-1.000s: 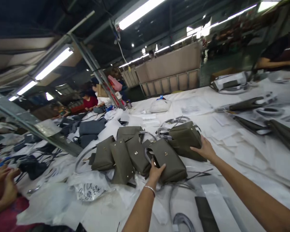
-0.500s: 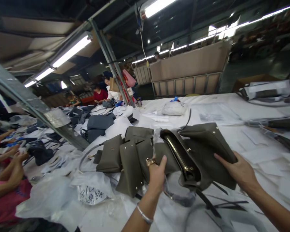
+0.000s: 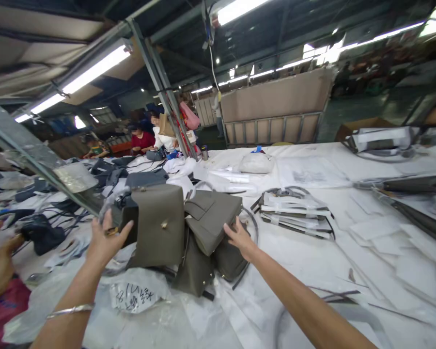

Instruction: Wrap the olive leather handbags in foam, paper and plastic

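Note:
At the left, my left hand [image 3: 101,242] is at the plastic-wrapped handle of an olive-green handbag [image 3: 158,228]; gold hardware shows among its fingers, and its thumb points right. The handbag stands with its flap and gold clasp showing. My right hand [image 3: 241,240] has its fingers apart, the tips at the right edge of another olive handbag [image 3: 216,220], which lies tilted over the pile. Below that one, a further olive handbag [image 3: 194,271] shows gold studs on its side. A clear plastic bag with black handwriting [image 3: 134,293] lies in front of them.
A stack of flat olive pieces with white sheets [image 3: 296,213] lies right of the pile. Paper strips [image 3: 396,252] cover the table's right side. A metal post [image 3: 39,169] slants across the left, near a co-worker's arms [image 3: 3,261]. Dark blue bags [image 3: 145,178] lie behind.
The handbag from between my hands has moved left, onto the pile's left side, and its open zipped top is out of sight. My right hand has left it and moved left. The flat stack is now uncovered.

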`<control>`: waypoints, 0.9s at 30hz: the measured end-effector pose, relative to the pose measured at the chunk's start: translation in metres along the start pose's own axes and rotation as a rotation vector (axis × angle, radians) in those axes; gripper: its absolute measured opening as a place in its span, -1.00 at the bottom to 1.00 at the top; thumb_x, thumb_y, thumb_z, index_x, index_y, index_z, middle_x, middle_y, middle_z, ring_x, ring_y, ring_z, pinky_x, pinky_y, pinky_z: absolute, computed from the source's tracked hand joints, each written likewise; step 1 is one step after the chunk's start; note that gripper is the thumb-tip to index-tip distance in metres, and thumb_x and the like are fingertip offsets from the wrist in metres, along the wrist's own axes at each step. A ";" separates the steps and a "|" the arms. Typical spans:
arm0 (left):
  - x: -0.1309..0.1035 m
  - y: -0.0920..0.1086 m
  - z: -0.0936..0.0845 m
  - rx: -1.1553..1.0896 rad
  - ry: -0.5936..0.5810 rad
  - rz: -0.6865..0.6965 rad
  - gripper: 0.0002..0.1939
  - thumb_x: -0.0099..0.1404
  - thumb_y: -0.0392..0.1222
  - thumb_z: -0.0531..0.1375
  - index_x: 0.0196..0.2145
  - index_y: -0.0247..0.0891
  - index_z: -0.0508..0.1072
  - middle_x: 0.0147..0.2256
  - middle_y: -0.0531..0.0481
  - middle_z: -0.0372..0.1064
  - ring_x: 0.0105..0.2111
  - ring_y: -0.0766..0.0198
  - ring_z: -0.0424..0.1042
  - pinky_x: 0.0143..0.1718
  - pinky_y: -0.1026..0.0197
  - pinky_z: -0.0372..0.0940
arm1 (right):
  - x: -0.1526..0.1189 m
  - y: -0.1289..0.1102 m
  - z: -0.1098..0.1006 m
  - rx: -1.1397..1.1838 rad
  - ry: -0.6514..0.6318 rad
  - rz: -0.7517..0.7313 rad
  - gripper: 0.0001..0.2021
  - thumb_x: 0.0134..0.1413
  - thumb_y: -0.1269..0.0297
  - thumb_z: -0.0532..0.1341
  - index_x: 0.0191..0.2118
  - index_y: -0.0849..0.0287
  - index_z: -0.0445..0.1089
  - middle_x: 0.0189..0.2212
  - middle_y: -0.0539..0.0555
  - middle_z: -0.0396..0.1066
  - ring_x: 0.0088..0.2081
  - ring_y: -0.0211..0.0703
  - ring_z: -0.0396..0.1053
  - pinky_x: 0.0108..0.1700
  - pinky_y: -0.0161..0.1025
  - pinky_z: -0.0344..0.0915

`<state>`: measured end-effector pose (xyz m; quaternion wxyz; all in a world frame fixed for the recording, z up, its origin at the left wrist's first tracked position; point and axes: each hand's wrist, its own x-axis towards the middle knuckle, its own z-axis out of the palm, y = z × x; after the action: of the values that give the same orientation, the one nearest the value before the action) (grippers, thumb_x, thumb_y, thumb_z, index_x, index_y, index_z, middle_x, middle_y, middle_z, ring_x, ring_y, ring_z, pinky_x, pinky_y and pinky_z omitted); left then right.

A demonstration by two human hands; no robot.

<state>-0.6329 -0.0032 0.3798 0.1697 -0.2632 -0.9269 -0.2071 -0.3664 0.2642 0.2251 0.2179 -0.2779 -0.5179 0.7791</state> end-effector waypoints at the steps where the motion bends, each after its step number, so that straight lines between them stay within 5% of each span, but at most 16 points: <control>1: -0.009 -0.006 0.022 -0.022 -0.055 -0.022 -0.31 0.29 0.09 0.14 0.24 -0.38 0.22 0.22 -0.32 0.21 0.27 -0.19 0.11 0.23 -0.26 0.09 | -0.006 0.014 -0.003 -0.033 -0.020 0.035 -0.07 -0.10 -0.19 0.36 0.35 -0.06 0.01 0.21 0.23 0.28 0.14 0.12 0.34 0.01 0.16 0.38; 5: -0.059 -0.006 0.115 -0.047 -0.302 -0.055 -0.25 0.23 0.06 0.18 0.27 -0.40 0.17 0.21 -0.41 0.21 0.24 -0.25 0.17 0.18 -0.27 0.16 | -0.054 0.054 -0.044 -0.152 -0.073 0.142 -0.18 -0.28 -0.11 0.46 0.15 0.11 0.37 -0.10 0.21 0.53 -0.15 0.08 0.52 -0.04 0.13 0.41; 8: -0.085 -0.001 0.152 -0.030 -0.370 -0.046 -0.18 0.25 0.05 0.17 0.34 -0.35 0.03 0.31 -0.43 0.01 0.29 -0.24 0.06 0.20 -0.28 0.10 | -0.112 0.067 -0.098 -0.252 -0.012 0.185 -0.41 -0.26 -0.08 0.44 -0.09 0.18 0.53 -0.21 0.18 0.58 -0.15 0.12 0.52 0.07 0.13 0.35; 11: -0.089 0.006 0.154 -0.036 -0.356 -0.038 -0.22 0.28 0.01 0.16 0.35 -0.32 0.03 0.33 -0.42 -0.04 0.30 -0.27 0.01 0.23 -0.32 0.02 | -0.185 0.079 -0.166 -0.384 0.125 0.191 -0.55 -0.10 -0.06 0.36 -0.12 0.13 0.55 -0.13 0.14 0.56 -0.05 0.13 0.48 0.20 0.07 0.24; 13: -0.094 0.019 0.141 -0.067 -0.295 -0.032 -0.26 0.29 -0.02 0.14 0.32 -0.40 0.08 0.32 -0.44 -0.04 0.33 -0.30 -0.08 0.27 -0.34 -0.08 | -0.240 0.091 -0.211 -0.692 0.276 0.080 -0.60 0.03 -0.11 0.23 -0.14 0.06 0.55 -0.15 0.09 0.58 -0.08 0.10 0.51 0.10 0.00 0.36; 17: -0.153 0.071 0.118 -0.226 -0.177 0.032 -0.38 0.40 -0.01 -0.02 0.32 -0.31 0.08 0.38 -0.22 -0.13 0.38 -0.04 -0.21 0.36 -0.15 -0.22 | -0.335 0.126 -0.278 -1.054 0.535 -0.096 -0.58 0.13 -0.10 0.12 -0.09 0.04 0.52 -0.10 0.07 0.56 -0.05 0.09 0.51 0.05 -0.02 0.41; 22: -0.293 0.155 0.146 -0.525 -0.396 0.098 -0.51 0.37 0.10 0.04 0.12 -0.21 0.39 0.14 -0.14 0.35 0.17 0.09 0.30 0.24 0.03 0.19 | -0.386 0.153 -0.302 -1.115 0.689 -0.184 -0.55 0.20 -0.05 0.07 0.00 0.13 0.47 0.01 0.13 0.49 0.05 0.07 0.44 0.16 0.02 0.33; 25: -0.356 0.202 0.168 -0.701 -0.587 0.037 -0.41 0.39 0.18 -0.01 0.20 -0.25 0.29 0.11 -0.23 0.39 0.06 0.09 0.43 0.01 0.13 0.40 | -0.395 0.149 -0.298 -1.022 0.716 -0.168 -0.54 0.21 0.00 0.10 0.08 0.15 0.43 0.15 0.16 0.37 0.18 0.06 0.31 0.27 0.04 0.19; 27: -0.376 0.232 0.176 -0.811 -0.694 -0.006 -0.32 0.41 0.22 -0.09 0.29 -0.29 0.13 0.15 -0.32 0.33 0.05 0.05 0.45 -0.05 0.12 0.44 | -0.398 0.142 -0.298 -0.907 0.751 -0.126 -0.55 0.21 0.00 0.12 0.09 0.12 0.44 0.16 0.15 0.36 0.19 0.06 0.30 0.26 0.03 0.20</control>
<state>-0.2373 0.1035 0.1378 -0.2629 -0.3578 -0.7748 -0.4500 0.1214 0.1666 0.0837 0.2915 -0.5690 -0.7021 0.3137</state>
